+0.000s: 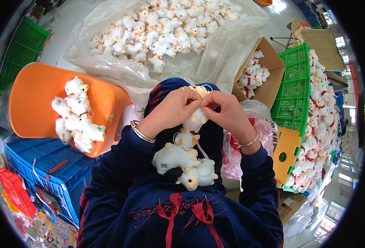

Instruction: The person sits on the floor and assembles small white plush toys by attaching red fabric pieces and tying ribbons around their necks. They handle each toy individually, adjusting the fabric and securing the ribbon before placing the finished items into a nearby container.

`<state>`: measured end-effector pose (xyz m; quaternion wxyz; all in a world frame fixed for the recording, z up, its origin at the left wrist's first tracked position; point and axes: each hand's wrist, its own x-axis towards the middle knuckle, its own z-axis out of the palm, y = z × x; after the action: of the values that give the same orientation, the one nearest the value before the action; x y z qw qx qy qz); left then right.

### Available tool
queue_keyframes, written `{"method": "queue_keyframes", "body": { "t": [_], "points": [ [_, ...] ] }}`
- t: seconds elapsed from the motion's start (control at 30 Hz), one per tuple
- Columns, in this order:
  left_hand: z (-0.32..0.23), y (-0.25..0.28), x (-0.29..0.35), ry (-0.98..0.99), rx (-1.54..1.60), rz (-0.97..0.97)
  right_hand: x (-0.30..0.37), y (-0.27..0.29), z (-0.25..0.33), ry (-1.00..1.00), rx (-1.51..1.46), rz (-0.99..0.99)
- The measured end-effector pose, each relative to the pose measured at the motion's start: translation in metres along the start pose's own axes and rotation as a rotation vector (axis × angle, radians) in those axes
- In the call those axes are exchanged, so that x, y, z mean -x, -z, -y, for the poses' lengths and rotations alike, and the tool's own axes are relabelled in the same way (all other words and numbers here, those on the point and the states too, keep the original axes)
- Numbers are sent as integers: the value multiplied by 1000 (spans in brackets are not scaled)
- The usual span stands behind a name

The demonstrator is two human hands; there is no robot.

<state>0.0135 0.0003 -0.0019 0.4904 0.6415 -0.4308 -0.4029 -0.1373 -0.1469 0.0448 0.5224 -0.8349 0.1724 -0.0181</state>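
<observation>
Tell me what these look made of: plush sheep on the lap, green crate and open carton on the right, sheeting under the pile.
Plush sheep: matte, fuzzy white fabric, probably synthetic pile; filling hidden.
Green crate: likely moulded plastic; slight sheen, lattice walls.
Open carton: probably cardboard; matte brown, flat panels.
Sheeting: likely thin plastic film; translucent, glossy, crinkled.

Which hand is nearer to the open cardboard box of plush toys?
Right. The right hand is at the plush toy, below and left of the box; the left hand is at the toy's other side, farther left.
</observation>
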Motion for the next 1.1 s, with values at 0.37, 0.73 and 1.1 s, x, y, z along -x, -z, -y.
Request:
{"method": "queue_keyframes", "body": {
  "t": [0.37, 0.73, 1.1],
  "points": [
    [1, 3, -1, 42, 80, 13, -1, -10, 0, 256, 437, -122],
    [-3, 8, -3, 131, 197, 67, -3, -1, -10, 428, 470, -80],
    [2, 6, -3, 77, 126, 34, -2, -8, 1, 228, 381, -107]
  ]
}}
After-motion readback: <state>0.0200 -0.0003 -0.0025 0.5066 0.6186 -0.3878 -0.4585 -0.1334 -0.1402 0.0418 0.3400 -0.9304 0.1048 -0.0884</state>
